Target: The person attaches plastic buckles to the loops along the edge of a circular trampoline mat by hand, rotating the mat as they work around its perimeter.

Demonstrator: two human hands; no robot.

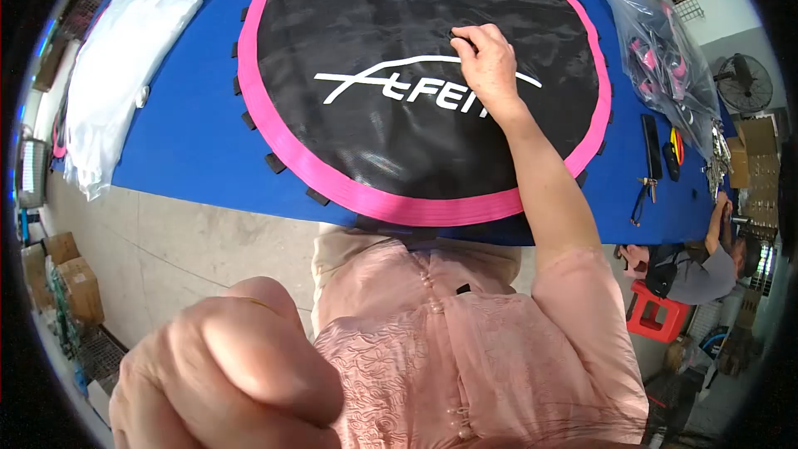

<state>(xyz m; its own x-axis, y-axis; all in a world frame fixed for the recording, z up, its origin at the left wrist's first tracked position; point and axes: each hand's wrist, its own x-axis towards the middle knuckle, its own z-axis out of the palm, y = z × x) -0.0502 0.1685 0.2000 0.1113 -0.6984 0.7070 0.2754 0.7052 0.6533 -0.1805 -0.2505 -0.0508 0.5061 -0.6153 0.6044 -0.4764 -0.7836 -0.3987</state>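
Note:
A round black trampoline mat (374, 137) with a pink border and white lettering lies flat on the blue table. Over its middle, my right hand (492, 66) is closed, thumb and forefinger pinching a small black piece (453, 34) whose kind I cannot make out. Short black loops (275, 164) stick out around the mat's edge. My left hand (224, 366) is raised close to the camera at the lower left, away from the mat. Its fingers are curled in, and whatever may be inside them is hidden.
Clear plastic bags (137, 58) lie on the blue table (187, 129) at left. Another bag (665, 66) with pink pieces is at right, near a phone (651, 145) and keys (642, 199). Beyond are a person (706, 273), a red stool (657, 310), a fan (744, 83) and cartons (80, 289).

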